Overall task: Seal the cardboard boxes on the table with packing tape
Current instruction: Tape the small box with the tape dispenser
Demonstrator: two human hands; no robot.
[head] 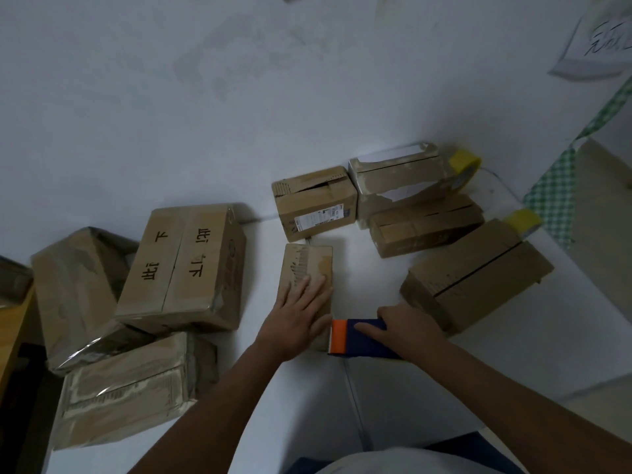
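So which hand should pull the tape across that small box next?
The right hand: it already grips the tape dispenser at the small box's near end, while the left hand lies flat on it.

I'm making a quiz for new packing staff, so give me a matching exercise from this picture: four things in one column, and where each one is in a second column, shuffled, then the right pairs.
Things:
1. left hand
2. tape dispenser
3. yellow tape roll
4. box with black handwriting

Places:
A. behind the far white-topped box
B. held by the right hand
C. flat on the small box
D. stacked on other boxes at the left

Pairs: 1-C, 2-B, 3-A, 4-D
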